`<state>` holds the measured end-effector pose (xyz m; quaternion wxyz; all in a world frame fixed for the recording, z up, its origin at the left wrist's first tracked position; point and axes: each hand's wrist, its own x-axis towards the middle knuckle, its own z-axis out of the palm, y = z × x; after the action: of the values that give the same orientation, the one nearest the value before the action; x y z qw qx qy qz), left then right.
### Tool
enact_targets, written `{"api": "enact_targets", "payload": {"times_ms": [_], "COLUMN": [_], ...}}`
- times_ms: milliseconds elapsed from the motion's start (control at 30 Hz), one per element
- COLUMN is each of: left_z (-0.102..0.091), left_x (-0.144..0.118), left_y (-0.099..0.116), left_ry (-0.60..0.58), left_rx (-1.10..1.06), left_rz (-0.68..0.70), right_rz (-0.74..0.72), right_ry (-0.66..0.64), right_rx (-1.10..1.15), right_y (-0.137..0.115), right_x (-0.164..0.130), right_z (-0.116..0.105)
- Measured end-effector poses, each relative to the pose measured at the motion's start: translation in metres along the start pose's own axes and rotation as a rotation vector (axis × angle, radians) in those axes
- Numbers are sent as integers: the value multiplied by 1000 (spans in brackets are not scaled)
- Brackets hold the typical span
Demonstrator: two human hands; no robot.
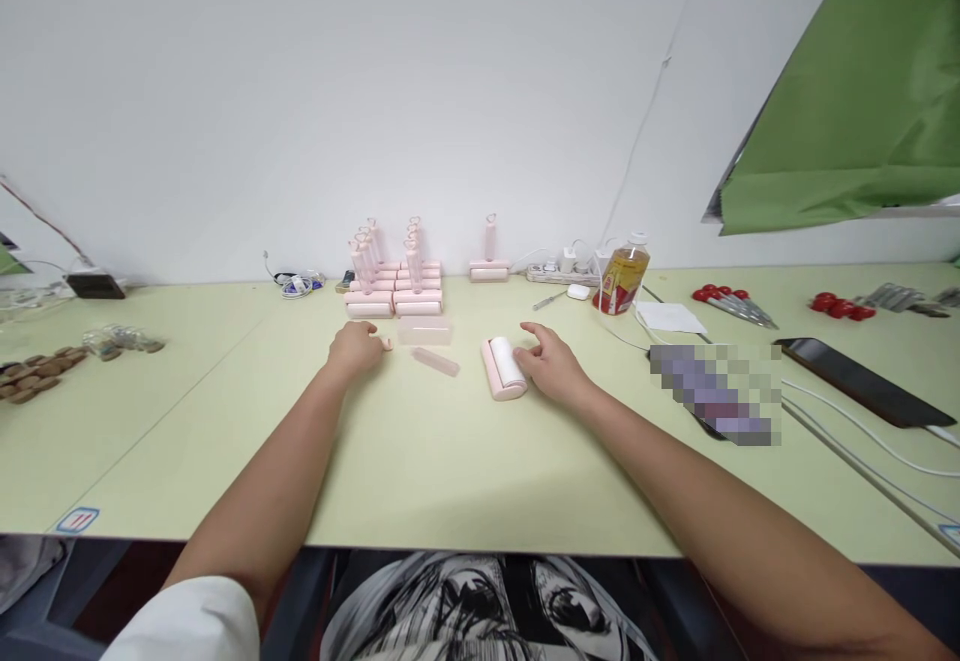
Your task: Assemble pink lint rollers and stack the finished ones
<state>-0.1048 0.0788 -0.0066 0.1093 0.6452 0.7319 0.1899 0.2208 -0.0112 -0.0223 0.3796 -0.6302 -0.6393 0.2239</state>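
My left hand (pixel 355 349) rests on the pale green table (pixel 420 461) with its fingers curled around a small pink piece that sticks out to the right. My right hand (pixel 551 361) lies next to a pink lint roller (pixel 504 367) with a white roll, its fingers touching the roller's right side. Between the hands lie a pink handle (pixel 436 361) and a clear cover (pixel 425 330). Behind them stands a stack of pink lint rollers (pixel 394 286) with upright handles, and one more roller (pixel 489 259) stands alone.
A bottle of amber liquid (pixel 622 279), a power strip (pixel 562 271) with cables and white paper (pixel 670 317) are at the back right. Red-handled tools (pixel 731 303) and a black tablet (pixel 862 381) lie right. Brown pieces (pixel 34 371) sit at the left edge.
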Motion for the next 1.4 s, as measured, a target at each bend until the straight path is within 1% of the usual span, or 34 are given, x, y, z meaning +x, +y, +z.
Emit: {"api": "enact_targets", "payload": {"times_ms": [67, 133, 233, 300, 400, 533, 600, 633, 700, 733, 800, 867, 933, 967, 1000, 1067, 1133, 1200, 1233, 1333, 1367, 1400], "left_z": [5, 8, 8, 6, -1, -14, -18, -19, -17, -14, -8, -2, 2, 4, 6, 9, 13, 16, 17, 19, 19, 19], "left_x": [1, 1, -1, -3, -7, -19, -28, -33, -43, -47, -54, -59, -61, -61, -62, -66, -72, -79, -81, -85, -84, -82], "left_y": [-2, -3, -2, -1, 1, 9, 17, 21, 31, 36, 43, 48, 50, 50, 51, 53, 57, 62, 64, 69, 69, 69], "left_ry": [-52, -86, -118, -137, -177, -226, -248, -257, -253, -247, -239, -255, -290, -310, -332, -366, -372, -393, -439, -657, -686, -668], "left_rx": [30, 58, 94, 102, 95, 49, -8, -54, -179, -198, -139, -42, 19, 28, 24, -15, -89, -211, -300, -578, -638, -674], "left_rz": [3, 17, 31, 40, 70, 149, 240, 314, 542, 647, 782, 833, 827, 807, 778, 698, 583, 457, 395, 240, 206, 182], "right_rz": [-59, -157, -337, -412, -434, -357, -322, -314, -306, -303, -304, -327, -376, -401, -422, -440, -421, -393, -382, -351, -330, -298], "right_ry": [50, 54, -28, -108, -216, -308, -312, -303, -268, -243, -169, -52, 57, 72, 53, -62, -198, -303, -349, -426, -426, -414], "right_rx": [12, -6, -89, -142, -213, -302, -320, -325, -333, -339, -342, -324, -276, -244, -211, -160, -140, -143, -147, -182, -208, -244], "right_y": [-2, -6, -11, -14, -15, -11, -7, -5, -1, 1, 1, -2, -9, -12, -15, -21, -23, -25, -26, -30, -32, -34], "right_x": [-1, -4, -12, -17, -22, -20, -16, -15, -11, -10, -8, -8, -11, -13, -16, -23, -30, -34, -36, -38, -38, -38], "right_z": [0, 0, 2, 4, 5, 2, -1, -2, -3, -3, -3, -3, -3, -2, -1, 2, 7, 12, 14, 18, 18, 18]}}
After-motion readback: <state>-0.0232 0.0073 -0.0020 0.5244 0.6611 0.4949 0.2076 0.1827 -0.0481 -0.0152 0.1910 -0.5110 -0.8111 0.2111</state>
